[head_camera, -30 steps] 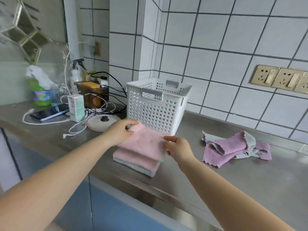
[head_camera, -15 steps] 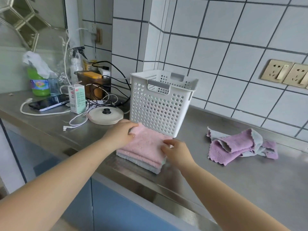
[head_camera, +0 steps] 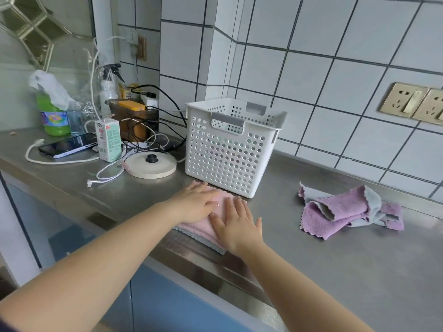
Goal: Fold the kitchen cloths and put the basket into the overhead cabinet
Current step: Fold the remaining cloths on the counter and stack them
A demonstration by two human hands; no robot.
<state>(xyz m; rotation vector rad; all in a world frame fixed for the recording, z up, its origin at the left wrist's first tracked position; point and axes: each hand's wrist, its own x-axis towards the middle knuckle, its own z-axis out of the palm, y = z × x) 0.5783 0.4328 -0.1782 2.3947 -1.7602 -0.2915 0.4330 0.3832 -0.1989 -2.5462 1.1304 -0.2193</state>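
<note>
White square tiles with dark grout back a steel tabletop, with blue cabinet fronts below its front edge and brass-coloured sockets on the wall at the right. Near the middle stands a white perforated basket with grey handle grips, upright; what lies inside it cannot be made out. Just in front of the basket, touching or nearly touching its base, lies a folded pink cloth with a grey underside. The left hand and the right hand both press flat on it, fingers straight and spread, gripping nothing. Well to the right lies a crumpled purple and grey cloth, unfolded. At the left are a round cream lid with a black knob, a small carton, a phone on a white cable, a green bottle and tangled black cords.
</note>
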